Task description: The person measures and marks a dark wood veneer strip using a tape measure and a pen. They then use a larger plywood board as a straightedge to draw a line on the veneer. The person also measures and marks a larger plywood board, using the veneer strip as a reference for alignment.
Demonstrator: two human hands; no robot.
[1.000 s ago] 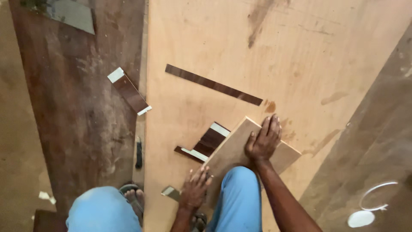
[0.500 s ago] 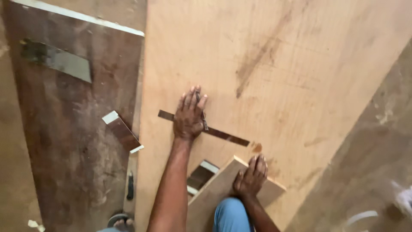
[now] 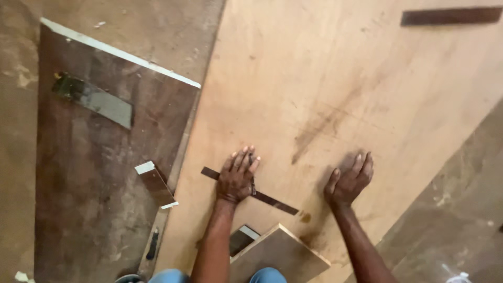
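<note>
Two flat hands, grip open: left hand (image 3: 238, 175) pressing one dark strip (image 3: 272, 199), right hand (image 3: 350, 181) on plywood sheet (image 3: 367, 84).

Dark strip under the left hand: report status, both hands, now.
Left hand flat on dark strip, pinning it to plywood sheet. Right hand open, palm down on bare plywood. Wood block near knees, clear of strip.

two bare hands: left hand (image 3: 237, 177), right hand (image 3: 350, 180). one large plywood sheet (image 3: 367, 105). two long dark laminate strips (image 3: 249, 190) (image 3: 450, 16). two short dark offcuts (image 3: 155, 183) (image 3: 241, 239). one small plywood board (image 3: 280, 256). one dark laminated panel (image 3: 94, 209). one grey metal blade (image 3: 94, 98). one small black-handled tool (image 3: 152, 244).
</note>
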